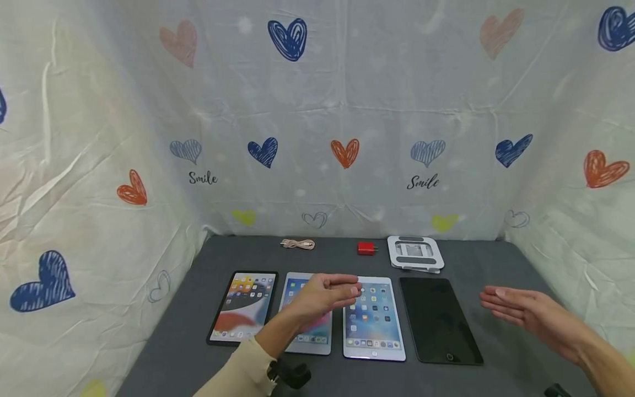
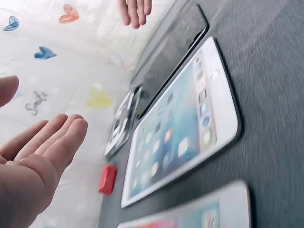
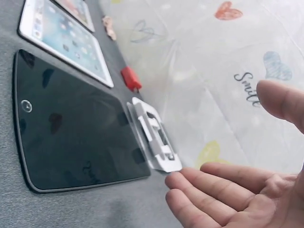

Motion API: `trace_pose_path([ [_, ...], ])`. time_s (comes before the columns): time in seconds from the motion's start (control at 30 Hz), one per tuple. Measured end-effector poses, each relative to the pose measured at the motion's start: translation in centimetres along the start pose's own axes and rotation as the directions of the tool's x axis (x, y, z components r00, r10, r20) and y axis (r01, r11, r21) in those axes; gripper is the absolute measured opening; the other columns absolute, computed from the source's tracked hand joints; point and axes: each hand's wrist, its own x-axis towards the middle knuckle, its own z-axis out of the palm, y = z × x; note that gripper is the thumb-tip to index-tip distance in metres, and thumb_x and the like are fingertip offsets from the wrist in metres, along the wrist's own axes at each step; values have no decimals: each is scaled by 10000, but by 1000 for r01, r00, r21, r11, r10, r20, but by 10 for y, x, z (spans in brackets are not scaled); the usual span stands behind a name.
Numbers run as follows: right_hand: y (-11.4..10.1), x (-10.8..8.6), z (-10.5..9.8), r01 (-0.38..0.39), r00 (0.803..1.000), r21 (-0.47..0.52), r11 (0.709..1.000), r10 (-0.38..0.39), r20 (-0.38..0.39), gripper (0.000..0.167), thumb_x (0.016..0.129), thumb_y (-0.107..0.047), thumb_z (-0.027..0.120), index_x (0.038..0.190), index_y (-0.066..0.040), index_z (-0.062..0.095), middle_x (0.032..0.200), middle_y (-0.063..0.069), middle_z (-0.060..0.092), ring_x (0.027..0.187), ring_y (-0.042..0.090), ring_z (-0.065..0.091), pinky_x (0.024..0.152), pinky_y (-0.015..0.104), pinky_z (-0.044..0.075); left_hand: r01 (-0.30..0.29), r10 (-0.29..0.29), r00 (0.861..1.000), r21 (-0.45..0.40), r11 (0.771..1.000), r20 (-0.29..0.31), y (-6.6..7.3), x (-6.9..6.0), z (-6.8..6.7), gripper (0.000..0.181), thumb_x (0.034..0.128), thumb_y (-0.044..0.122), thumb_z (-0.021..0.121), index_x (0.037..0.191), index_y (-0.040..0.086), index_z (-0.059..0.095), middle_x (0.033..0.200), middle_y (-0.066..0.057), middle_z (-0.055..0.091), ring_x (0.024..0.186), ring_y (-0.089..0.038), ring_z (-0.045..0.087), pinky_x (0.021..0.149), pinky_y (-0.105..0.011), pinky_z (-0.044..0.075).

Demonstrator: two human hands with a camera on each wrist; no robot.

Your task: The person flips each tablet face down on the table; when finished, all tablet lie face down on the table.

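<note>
While the left hand (image 1: 324,299) is hovering above two white tablets (image 1: 374,322), the black tablet (image 1: 439,320) is lying lengthwise front-to-back, left of the nearer right hand (image 1: 538,318); both hands' outstretched fingers are holding nothing.

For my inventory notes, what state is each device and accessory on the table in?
Black-framed rectangular tablet: screen lit
Left white rectangular tablet: screen lit, partly hidden
Right white rectangular tablet: screen lit
Black rectangular tablet: screen dark
Red boxy charger: unplugged, prongs out
Pale pink cable: bundled
White slotted stand: folded flat
</note>
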Motion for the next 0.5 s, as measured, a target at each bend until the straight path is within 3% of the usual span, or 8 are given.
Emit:
trace_pose_path([
  [0.1, 4, 2, -3, 1, 994, 93, 996, -11, 106, 491, 1226, -272, 328, 1630, -44, 487, 1409, -177, 702, 1307, 17, 688, 1092, 247, 583, 33, -33, 999, 1, 999, -31, -6, 11, 14, 403, 1049, 188, 762, 1410, 16, 704, 1377, -141, 756, 1339, -369, 708, 1134, -467, 572],
  [0.2, 8, 4, -2, 4, 987, 138, 990, -27, 161, 464, 1227, -248, 309, 1585, -93, 561, 1431, -151, 704, 1334, 40, 681, 1114, 254, 574, 53, -52, 998, 11, 999, -38, -12, 21, 28, 375, 1041, 179, 769, 1373, 11, 727, 1361, -174, 760, 1300, -379, 730, 1099, -460, 601],
  [0.5, 22, 11, 6, 2, 988, 112, 994, -19, 152, 523, 1222, -229, 343, 1646, 73, 394, 1458, -133, 681, 1332, 44, 682, 1122, 261, 572, 108, -111, 993, -72, 992, -33, -35, 45, 64, 408, 1034, 84, 754, 1389, -103, 679, 1334, -272, 750, 1248, -368, 758, 1085, -495, 594],
])
